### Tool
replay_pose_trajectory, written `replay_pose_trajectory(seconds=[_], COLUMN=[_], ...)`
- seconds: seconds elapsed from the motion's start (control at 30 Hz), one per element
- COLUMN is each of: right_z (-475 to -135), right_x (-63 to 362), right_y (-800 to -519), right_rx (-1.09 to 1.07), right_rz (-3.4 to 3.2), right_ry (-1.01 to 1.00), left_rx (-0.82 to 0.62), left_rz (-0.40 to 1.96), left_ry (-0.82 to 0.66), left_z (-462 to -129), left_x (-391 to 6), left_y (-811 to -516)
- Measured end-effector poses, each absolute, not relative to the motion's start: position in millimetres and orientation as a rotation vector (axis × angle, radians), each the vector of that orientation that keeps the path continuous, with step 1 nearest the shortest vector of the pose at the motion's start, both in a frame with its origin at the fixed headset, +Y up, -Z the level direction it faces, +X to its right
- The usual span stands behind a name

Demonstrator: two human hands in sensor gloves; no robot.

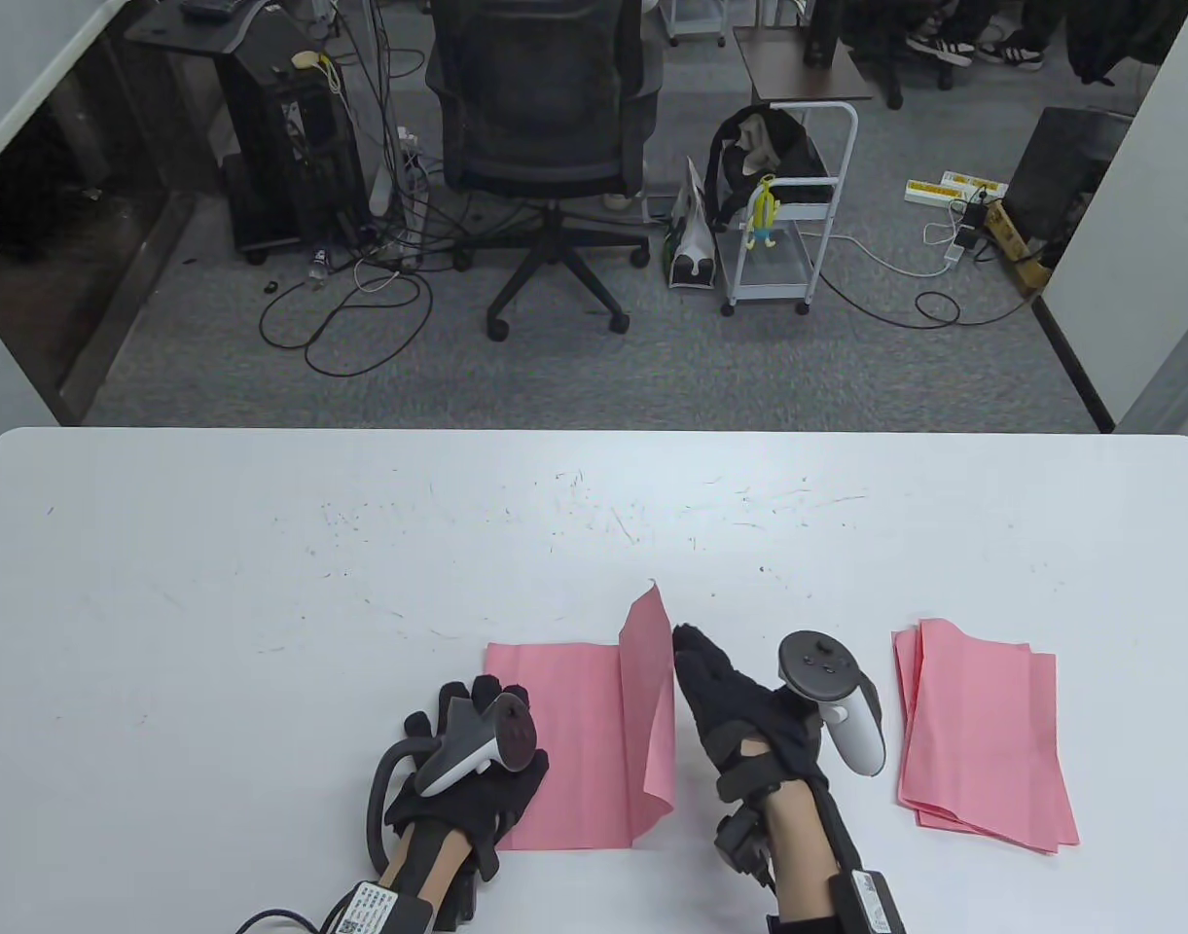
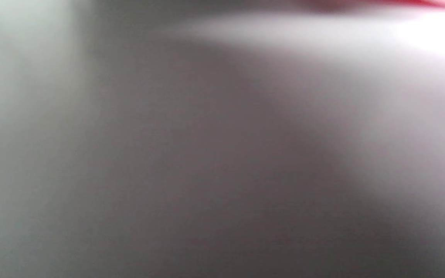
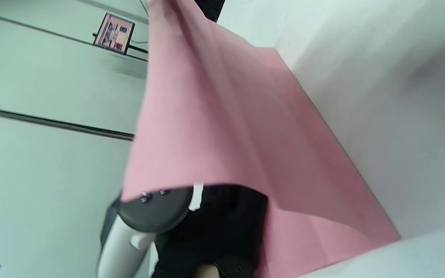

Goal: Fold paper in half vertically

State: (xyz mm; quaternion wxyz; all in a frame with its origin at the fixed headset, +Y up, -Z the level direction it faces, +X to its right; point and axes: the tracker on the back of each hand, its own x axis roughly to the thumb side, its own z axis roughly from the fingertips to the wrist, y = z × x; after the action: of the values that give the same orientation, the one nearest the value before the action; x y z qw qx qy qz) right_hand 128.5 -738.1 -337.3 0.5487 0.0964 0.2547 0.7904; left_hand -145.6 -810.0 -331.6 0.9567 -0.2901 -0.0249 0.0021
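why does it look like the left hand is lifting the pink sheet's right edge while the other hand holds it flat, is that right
Not quite: the hands are swapped. In the table view the right hand lifts the right edge of the pink sheet, while the left hand rests on its left part, holding it flat on the table.

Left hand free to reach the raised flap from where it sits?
Probably yes. The left hand rests flat on the sheet; the flap stands just beside it, only bare paper between.

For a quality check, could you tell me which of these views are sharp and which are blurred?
Table view: sharp, evenly lit, table edges bowed. Left wrist view: wholly out of focus, only a pink smear at top. Right wrist view: tilted, pink paper close and soft.
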Motion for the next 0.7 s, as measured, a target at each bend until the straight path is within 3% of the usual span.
replay_pose_trajectory(seconds=[0.17,0.4,0.7], right_z=[-335,-327,-325], right_x=[92,48,41], right_y=[-758,-784,-804], right_rx=[0.314,0.352,0.343], right_rz=[2.035,2.743,2.834], right_ry=[0.706,0.780,0.907], left_rx=[-0.586,-0.586,-0.584], left_rz=[0.001,-0.006,-0.013], left_ry=[-0.054,-0.056,-0.057], left_z=[-332,-332,-331], left_x=[-146,-145,-144], left_y=[-810,-810,-810])
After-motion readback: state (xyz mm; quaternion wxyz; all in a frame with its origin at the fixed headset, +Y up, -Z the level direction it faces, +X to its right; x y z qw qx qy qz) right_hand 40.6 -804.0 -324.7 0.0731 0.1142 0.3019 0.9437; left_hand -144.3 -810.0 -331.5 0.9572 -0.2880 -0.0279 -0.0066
